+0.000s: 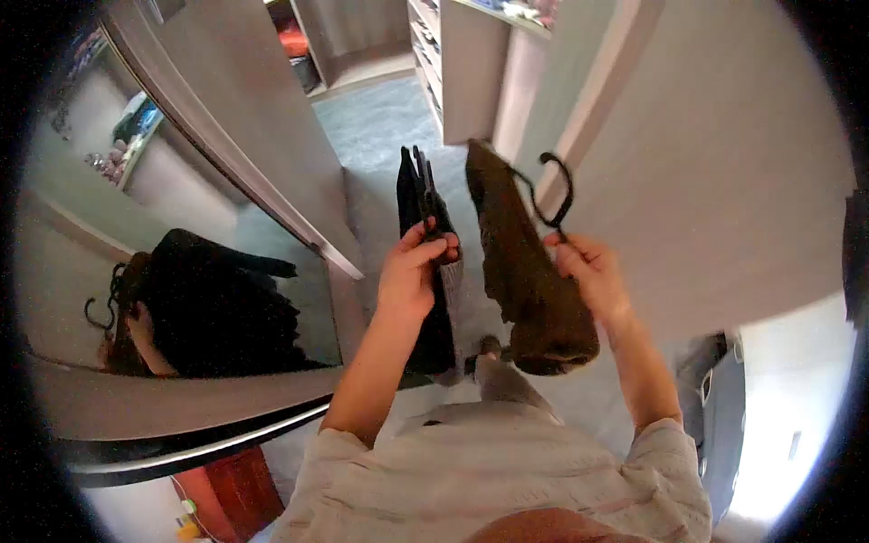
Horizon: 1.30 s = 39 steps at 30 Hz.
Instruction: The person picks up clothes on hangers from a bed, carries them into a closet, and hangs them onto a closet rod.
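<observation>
My left hand (pixel 421 267) is closed around the dark hangers (pixel 424 181) of a black garment (pixel 430 339) and a grey one (pixel 453 290), which hang close together below it. My right hand (pixel 587 267) pinches the neck of a black hanger (pixel 566 195), its hook curving up above my fingers. From this hanger a brown garment (pixel 520 262) hangs at a tilt, between my two hands and apart from the black one. How many hangers my left hand holds cannot be made out.
On the left a mirror (pixel 299 253) reflects the garments and a hand. Beyond a doorway lie a grey floor (pixel 371 118) and shelves (pixel 430 54). A pale wall panel (pixel 724 181) stands to the right. A red wooden piece (pixel 240 493) is at the lower left.
</observation>
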Tool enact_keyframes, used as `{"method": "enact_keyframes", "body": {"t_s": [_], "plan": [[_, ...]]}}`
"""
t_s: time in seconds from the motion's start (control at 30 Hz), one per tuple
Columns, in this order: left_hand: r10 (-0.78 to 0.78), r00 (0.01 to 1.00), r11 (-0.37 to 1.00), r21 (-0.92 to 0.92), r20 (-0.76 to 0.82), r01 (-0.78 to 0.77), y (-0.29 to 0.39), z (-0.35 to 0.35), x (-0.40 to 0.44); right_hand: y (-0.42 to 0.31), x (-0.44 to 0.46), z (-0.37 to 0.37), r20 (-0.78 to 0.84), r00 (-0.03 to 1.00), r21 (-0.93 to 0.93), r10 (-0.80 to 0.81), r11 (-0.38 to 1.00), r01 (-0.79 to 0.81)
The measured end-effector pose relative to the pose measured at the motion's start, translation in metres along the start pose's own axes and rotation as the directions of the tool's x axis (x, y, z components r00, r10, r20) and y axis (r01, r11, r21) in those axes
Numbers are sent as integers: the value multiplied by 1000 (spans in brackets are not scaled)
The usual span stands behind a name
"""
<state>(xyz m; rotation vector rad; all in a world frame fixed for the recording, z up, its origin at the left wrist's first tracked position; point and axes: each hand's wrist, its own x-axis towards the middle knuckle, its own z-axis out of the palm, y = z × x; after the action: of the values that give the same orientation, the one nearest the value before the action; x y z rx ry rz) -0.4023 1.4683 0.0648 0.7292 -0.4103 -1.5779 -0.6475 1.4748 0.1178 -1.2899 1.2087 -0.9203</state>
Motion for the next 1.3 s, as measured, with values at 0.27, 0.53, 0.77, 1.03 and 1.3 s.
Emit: {"method": "enact_keyframes", "body": {"t_s": [0.27, 0.53, 0.77, 1.03, 1.3], "plan": [[152, 986, 979, -124, -70, -160, -25, 53, 81, 20, 125, -15, 483, 864, -112, -143, 969, 222], [178, 945, 960, -162, -275, -229, 30, 2, 205, -16, 272, 47, 555, 813, -253, -174, 896, 364], [147, 964, 968, -167, -223, -186, 106, -12, 337, -45, 412, 87, 565, 799, -257, -206, 876, 408], [174, 958, 968, -137, -227, -209, 186, -37, 468, -64, 540, 127, 503, 787, -291, -358, 787, 544], [314, 907, 937, -64, -279, -344, 276, -45, 622, -52, 696, 122, 436, 763, -392, -477, 663, 638]]}}
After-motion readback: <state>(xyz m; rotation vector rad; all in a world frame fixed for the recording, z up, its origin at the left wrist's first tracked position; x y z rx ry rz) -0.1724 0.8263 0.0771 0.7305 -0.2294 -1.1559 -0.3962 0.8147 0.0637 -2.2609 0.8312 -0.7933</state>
